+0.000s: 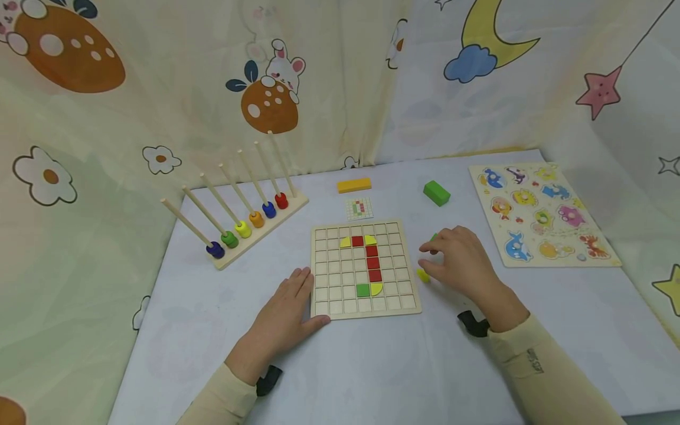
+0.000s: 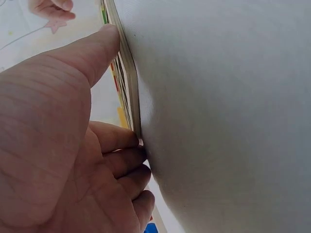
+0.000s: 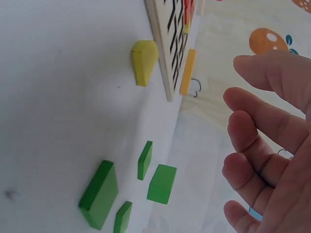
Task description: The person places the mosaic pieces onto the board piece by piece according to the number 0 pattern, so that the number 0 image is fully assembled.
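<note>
A wooden grid board (image 1: pixel 333 293) lies mid-table with red tiles (image 1: pixel 373 262) in a column, yellow corner tiles (image 1: pixel 376 288) and a green tile (image 1: pixel 363 290). My left hand (image 1: pixel 289 310) rests flat at its near left corner, and the thumb (image 2: pixel 97 48) touches the board's edge (image 2: pixel 127 82). My right hand (image 1: pixel 455 261) hovers just right of the board, loosely curled and holding nothing. Below its fingers (image 3: pixel 257 160) lie a small yellow piece (image 3: pixel 144 61) (image 1: pixel 422 275) and several green pieces (image 3: pixel 99 194).
Behind the board are a small pattern card (image 1: pixel 359 208), a yellow bar (image 1: pixel 354 185) and a green block (image 1: pixel 437 193). A rod stand with coloured rings (image 1: pixel 241 227) stands at the left. An animal peg puzzle (image 1: pixel 542 212) lies at the right. Curtains enclose the table.
</note>
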